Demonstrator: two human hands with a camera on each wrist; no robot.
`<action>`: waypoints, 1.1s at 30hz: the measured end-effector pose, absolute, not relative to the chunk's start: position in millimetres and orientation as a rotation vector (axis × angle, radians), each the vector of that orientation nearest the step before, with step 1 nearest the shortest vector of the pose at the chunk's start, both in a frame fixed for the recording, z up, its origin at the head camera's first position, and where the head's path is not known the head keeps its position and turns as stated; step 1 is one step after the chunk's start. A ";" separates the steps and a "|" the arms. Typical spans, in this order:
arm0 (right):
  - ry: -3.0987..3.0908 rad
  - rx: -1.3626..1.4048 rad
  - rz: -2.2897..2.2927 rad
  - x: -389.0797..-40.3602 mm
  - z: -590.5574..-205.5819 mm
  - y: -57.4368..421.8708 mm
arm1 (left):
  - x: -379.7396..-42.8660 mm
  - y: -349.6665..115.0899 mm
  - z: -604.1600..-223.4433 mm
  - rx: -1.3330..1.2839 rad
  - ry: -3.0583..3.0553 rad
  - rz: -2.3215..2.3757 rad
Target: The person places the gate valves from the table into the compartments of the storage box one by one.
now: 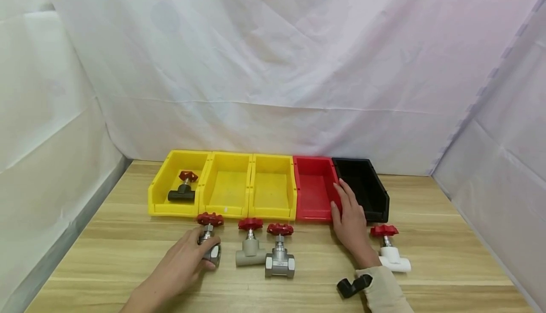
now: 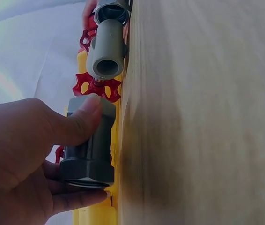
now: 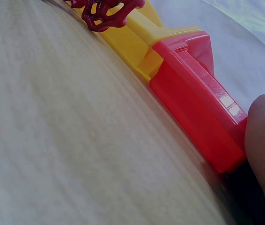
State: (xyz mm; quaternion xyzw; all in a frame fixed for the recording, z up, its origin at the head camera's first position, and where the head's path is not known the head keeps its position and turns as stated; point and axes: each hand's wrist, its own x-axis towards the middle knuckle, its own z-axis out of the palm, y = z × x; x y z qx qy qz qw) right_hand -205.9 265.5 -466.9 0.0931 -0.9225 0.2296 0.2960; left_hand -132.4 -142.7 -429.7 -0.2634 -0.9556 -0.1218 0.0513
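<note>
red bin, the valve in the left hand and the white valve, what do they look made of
Red bin: likely moulded plastic, smooth and glossy, with bright highlights on its edge.
Valve in the left hand: probably metal, silvery and shiny, with hexagonal ends; its red handwheel looks painted or coated, base material unclear.
White valve: body perhaps plastic, smooth and evenly white; stem seems bright metal.

Left fingers [image 1: 209,244] partly hide one metal valve [image 1: 213,254]; markings [image 1: 279,263] on the other metal valve [image 1: 279,256] seem illegible.
</note>
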 end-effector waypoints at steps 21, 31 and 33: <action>-2.462 0.236 0.609 -205.7 -466.4 263.8 | -137.1 -137.5 -418.5 -0.933 -2.747 -0.361; -2.453 0.248 0.597 -205.4 -466.8 264.1 | -149.2 -135.9 -415.0 -0.947 -2.672 -0.331; -2.454 0.250 0.596 -205.3 -466.7 263.9 | -151.9 -135.0 -414.7 -0.952 -2.645 -0.331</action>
